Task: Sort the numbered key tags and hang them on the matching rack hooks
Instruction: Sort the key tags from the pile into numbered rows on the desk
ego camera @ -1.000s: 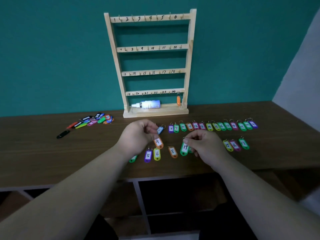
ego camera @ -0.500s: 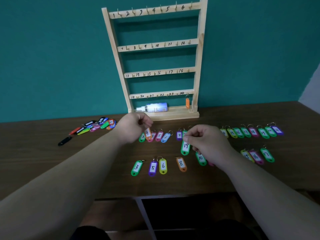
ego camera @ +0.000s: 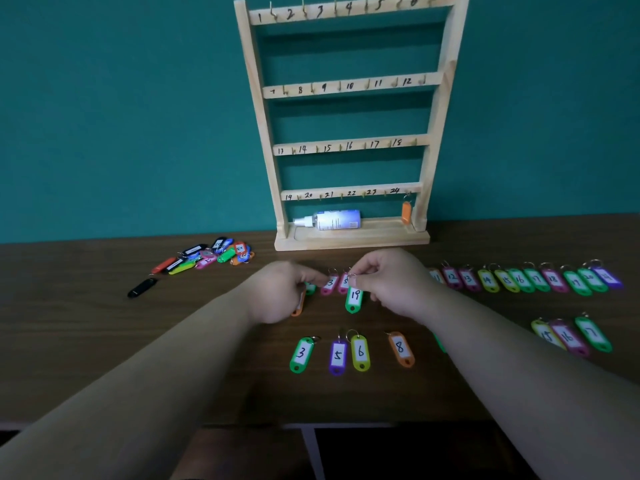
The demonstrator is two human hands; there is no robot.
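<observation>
Right hand (ego camera: 391, 285) pinches the split ring of the green tag 19 (ego camera: 354, 299), which dangles just above the counter (ego camera: 104, 341) in front of the rack (ego camera: 349, 133). Left hand (ego camera: 280, 292) is closed on an orange tag (ego camera: 298, 306), mostly hidden. Loose tags lie in a far row and a near row (3, 5, 6, 8); a mixed pile sits far left. Judged light, stiff plastic with a smooth face; the ring gives the surest hold and is the part that must pass over hook 19 (ego camera: 298, 196), bottom rail, left end.
</observation>
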